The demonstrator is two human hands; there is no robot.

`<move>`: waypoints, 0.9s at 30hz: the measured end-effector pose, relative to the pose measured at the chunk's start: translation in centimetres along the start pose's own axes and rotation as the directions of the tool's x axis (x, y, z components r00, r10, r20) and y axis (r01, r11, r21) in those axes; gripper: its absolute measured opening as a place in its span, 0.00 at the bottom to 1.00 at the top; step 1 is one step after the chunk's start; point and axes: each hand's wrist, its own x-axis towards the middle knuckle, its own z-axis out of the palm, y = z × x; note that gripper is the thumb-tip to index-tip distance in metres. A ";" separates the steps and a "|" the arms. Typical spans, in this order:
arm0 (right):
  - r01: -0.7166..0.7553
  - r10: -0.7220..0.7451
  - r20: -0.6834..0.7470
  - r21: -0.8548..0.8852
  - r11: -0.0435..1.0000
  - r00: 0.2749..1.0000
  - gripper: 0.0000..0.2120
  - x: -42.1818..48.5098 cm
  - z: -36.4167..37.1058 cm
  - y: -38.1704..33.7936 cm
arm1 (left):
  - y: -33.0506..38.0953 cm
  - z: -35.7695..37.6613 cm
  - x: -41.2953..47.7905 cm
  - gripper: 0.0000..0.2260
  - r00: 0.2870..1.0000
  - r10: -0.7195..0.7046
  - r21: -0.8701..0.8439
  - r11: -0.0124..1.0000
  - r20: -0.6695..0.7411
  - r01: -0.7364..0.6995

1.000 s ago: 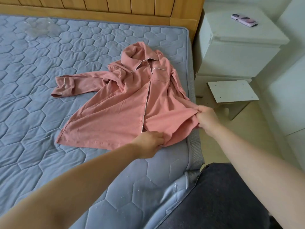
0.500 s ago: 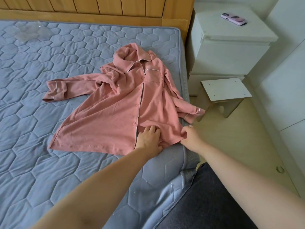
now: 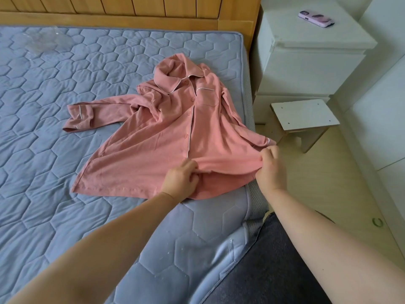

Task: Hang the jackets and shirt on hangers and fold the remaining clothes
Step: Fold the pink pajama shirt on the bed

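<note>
Head view, change: half a second ago the left hand [image 3: 180, 179] lay flat on the hem of the pink pajama shirt [image 3: 153, 154] and the right hand [image 3: 270, 170] was at its corner by the bed edge. Now both hold the cloth raised in a taut ridge between them.
Left hand: fingers curled, pinching the fabric low on the front, just beside the button line.
Right hand: fingers closed on the same panel at its outer side, above the edge of the mattress [image 3: 65, 73].
Meaning for the task: I judge the work on this shirt is only beginning. Whether it will be folded or hung, I cannot tell.
Shirt position: face up on the mattress, near its right edge, collar [image 3: 173, 77] toward the wooden headboard [image 3: 131, 9], one sleeve [image 3: 105, 108] stretched to the left.
Fabric: soft, matte and limp, with many wrinkles. Thin white piping runs on the collar, chest pocket [image 3: 207, 96] and cuff, and the buttons are small and round.
Mattress: grey-blue quilted cover, stitched in hexagons.
Beside the bed: boxy white nightstand [image 3: 306, 62] with a phone [image 3: 316, 18] on top, and a low white stool [image 3: 304, 114].
</note>
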 end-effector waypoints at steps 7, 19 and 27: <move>-0.297 0.313 0.387 -0.102 0.950 0.868 0.03 -1.0 0.3 0.7 | -0.6 -1.3 -1.5 0.06 0.998 0.066 -0.022 0.998 0.009 -0.065; 0.285 -0.228 0.200 -0.334 0.898 0.953 0.18 -1.5 0.8 -1.2 | -4.5 -2.2 -4.5 0.29 0.888 0.158 0.347 0.880 0.432 -0.325; 0.534 -0.421 0.669 0.043 0.845 0.612 0.35 -5.8 4.5 -8.3 | -4.5 -4.0 -4.6 0.22 0.938 -0.286 0.113 0.957 0.194 0.268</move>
